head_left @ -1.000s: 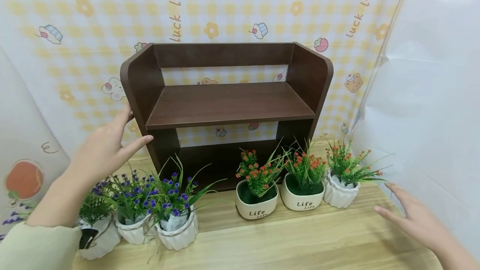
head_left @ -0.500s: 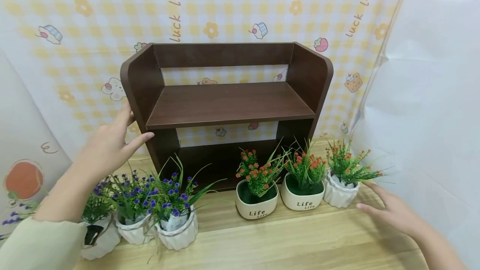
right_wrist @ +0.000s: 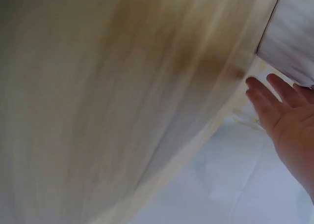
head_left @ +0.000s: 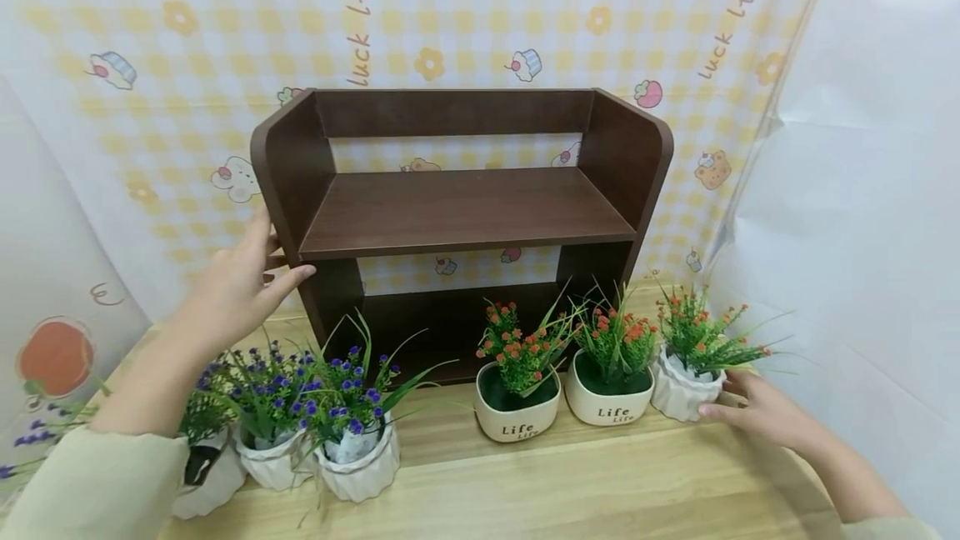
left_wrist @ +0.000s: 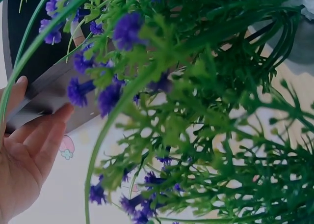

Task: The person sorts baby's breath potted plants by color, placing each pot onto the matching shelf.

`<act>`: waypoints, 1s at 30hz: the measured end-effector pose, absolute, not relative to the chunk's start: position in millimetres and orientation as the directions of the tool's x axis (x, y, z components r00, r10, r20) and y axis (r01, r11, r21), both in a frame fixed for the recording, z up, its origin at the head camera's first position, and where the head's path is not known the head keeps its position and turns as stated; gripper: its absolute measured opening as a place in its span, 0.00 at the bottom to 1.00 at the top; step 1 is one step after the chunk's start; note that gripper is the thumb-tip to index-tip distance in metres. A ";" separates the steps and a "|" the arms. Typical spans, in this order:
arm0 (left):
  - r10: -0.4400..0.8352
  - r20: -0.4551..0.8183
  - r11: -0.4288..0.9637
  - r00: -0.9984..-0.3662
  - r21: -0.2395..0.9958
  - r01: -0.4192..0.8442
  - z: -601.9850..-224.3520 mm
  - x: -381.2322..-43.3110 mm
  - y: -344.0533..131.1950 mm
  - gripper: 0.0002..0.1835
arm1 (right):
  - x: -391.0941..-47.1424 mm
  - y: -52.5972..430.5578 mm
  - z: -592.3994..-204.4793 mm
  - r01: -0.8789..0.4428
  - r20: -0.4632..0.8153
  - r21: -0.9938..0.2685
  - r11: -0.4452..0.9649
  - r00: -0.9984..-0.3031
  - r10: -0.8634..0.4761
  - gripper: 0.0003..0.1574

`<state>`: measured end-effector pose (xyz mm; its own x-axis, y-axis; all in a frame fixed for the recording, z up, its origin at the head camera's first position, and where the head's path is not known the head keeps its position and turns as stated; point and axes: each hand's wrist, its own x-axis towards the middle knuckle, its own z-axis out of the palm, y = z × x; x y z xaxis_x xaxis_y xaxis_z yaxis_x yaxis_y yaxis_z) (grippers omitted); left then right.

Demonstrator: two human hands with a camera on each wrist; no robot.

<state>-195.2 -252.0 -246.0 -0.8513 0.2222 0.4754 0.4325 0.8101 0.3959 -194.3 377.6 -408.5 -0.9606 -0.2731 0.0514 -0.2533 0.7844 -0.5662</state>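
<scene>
The dark brown two-tier shelf point(head_left: 468, 207) stands against the patterned cloth. My left hand point(head_left: 236, 286) holds its left side panel, the thumb at the front edge and the fingers along the outer face; the left wrist view shows this hand point(left_wrist: 29, 160) beyond purple flowers. At the right end of the front row, a white ribbed pot point(head_left: 686, 390) holds an orange-red flowered plant. My right hand point(head_left: 772, 415) is beside this pot, thumb toward its front and fingers toward its right side. In the right wrist view the right hand's fingers look extended near the white pot point(right_wrist: 289, 37).
Two cream pots lettered "Life" point(head_left: 517, 419) point(head_left: 611, 398) with red flowers stand before the shelf. Purple-flowered plants in white pots point(head_left: 360, 473) are grouped at the left, below my left forearm. The wooden tabletop point(head_left: 540, 490) stretches across the front, with a white wall sheet point(head_left: 862, 190) at right.
My right hand has moved left, from apart to right beside the white ribbed pot. The left hand stays at the shelf's side panel. The head view has shifted slightly.
</scene>
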 end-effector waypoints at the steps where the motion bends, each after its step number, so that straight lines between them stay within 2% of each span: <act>1: 0.224 0.476 0.804 -0.851 0.403 0.437 -246.1 -195.9 -251.1 0.44 | -195.7 377.9 -409.7 -0.256 0.053 -0.590 0.766 -0.959 -0.280 0.49; 4: 0.225 0.486 0.792 -0.845 0.414 0.449 -245.8 -197.2 -248.4 0.44 | -199.4 379.1 -413.1 -0.270 0.078 -0.670 0.692 -0.952 -0.296 0.46; 9: 0.220 0.497 0.788 -0.840 0.417 0.453 -245.8 -197.3 -246.7 0.43 | -202.0 379.6 -416.0 -0.268 0.090 -0.728 0.631 -0.950 -0.299 0.42; 24: 0.189 0.461 0.809 -0.867 0.427 0.403 -248.8 -196.2 -248.3 0.45 | -199.1 369.7 -417.5 -0.187 0.049 -0.703 0.686 -0.975 -0.216 0.46; 30: 0.178 0.456 0.814 -0.872 0.430 0.391 -248.4 -194.3 -248.4 0.43 | -198.4 365.8 -415.1 -0.136 0.025 -0.730 0.670 -0.985 -0.173 0.43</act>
